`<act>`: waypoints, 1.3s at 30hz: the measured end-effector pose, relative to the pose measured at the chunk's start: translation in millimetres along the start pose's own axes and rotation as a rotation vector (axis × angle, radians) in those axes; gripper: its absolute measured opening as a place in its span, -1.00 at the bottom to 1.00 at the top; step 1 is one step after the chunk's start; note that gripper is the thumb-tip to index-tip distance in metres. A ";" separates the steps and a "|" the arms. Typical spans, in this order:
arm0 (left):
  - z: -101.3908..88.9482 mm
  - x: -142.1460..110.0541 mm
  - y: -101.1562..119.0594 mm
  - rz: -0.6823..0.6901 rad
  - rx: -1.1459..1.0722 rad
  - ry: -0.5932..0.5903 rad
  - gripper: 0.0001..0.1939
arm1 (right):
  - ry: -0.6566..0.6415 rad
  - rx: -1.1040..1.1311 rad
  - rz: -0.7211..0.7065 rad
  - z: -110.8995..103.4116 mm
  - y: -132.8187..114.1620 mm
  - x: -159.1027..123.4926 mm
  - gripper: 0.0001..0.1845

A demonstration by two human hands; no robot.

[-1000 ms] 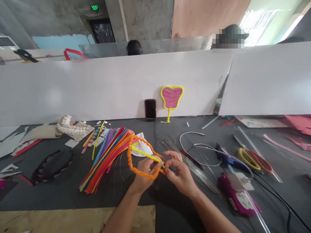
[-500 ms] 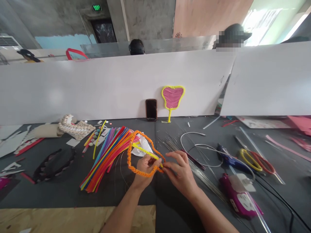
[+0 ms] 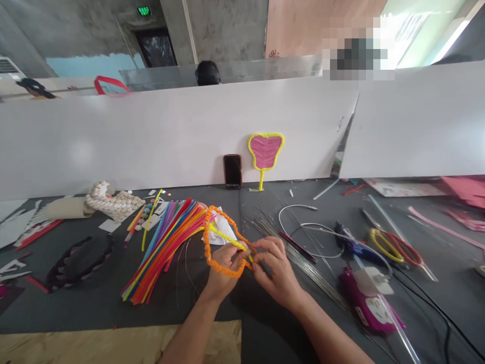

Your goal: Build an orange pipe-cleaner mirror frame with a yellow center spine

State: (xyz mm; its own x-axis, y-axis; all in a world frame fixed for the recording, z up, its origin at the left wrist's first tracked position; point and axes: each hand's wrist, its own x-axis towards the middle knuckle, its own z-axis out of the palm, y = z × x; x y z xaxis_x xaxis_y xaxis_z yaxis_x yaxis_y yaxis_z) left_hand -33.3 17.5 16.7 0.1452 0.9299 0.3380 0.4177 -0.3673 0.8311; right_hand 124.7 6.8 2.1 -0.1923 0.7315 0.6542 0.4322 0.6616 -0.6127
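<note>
A loop of twisted orange pipe cleaner [image 3: 207,242] hangs between my hands, above the dark tabletop. A twisted yellow pipe cleaner [image 3: 228,239] runs inside it, down to the point where both meet my fingers. My left hand [image 3: 223,268] is closed, thumb and fingers pinching the yellow strand and the near side of the loop. Close on its right, my right hand [image 3: 275,268] pinches the joined ends with its fingertips; the exact contact is partly hidden. To the left lies a bundle of coloured pipe cleaners [image 3: 162,250], with a white crumpled paper [image 3: 223,230] behind the loop.
A pink fan shape with yellow edging [image 3: 266,151] and a phone [image 3: 232,172] lean on the white partition [image 3: 170,131]. Thin metal wires [image 3: 314,275], a blue glue gun [image 3: 358,242], scissors [image 3: 394,247] and a purple power strip [image 3: 369,298] lie right. A black braided band [image 3: 81,263] lies left.
My right fingers have curled in closer around the joined ends. The orange loop has turned slightly and looks narrower. The whole view has shifted a little.
</note>
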 end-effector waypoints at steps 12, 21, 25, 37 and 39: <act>1.9 -0.3 3.1 -0.027 -0.118 -0.079 -0.89 | -0.031 0.147 0.257 1.1 5.0 -6.3 -0.86; 1.2 0.7 0.8 -0.071 -0.142 -0.094 -0.87 | 0.001 -0.070 0.072 -8.8 4.2 1.4 -0.84; 1.3 1.7 -5.2 -0.078 -0.214 -0.106 -0.87 | -0.028 -0.053 0.079 -8.4 3.6 1.0 -0.82; -0.1 2.5 -10.3 -0.141 -0.328 -0.107 -0.86 | -0.078 0.030 0.145 -7.1 1.7 -0.4 -0.86; -1.5 3.3 -6.6 -0.132 -0.354 -0.109 -0.83 | -0.082 0.088 0.230 -6.3 2.8 -1.1 -0.89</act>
State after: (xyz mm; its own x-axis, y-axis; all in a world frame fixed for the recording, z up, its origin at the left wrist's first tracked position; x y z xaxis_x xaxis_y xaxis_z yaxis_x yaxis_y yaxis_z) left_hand -36.9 23.0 13.0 0.2136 0.9594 0.1844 0.1066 -0.2105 0.9718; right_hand 131.7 6.8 2.4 -0.1700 0.8728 0.4575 0.3948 0.4857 -0.7799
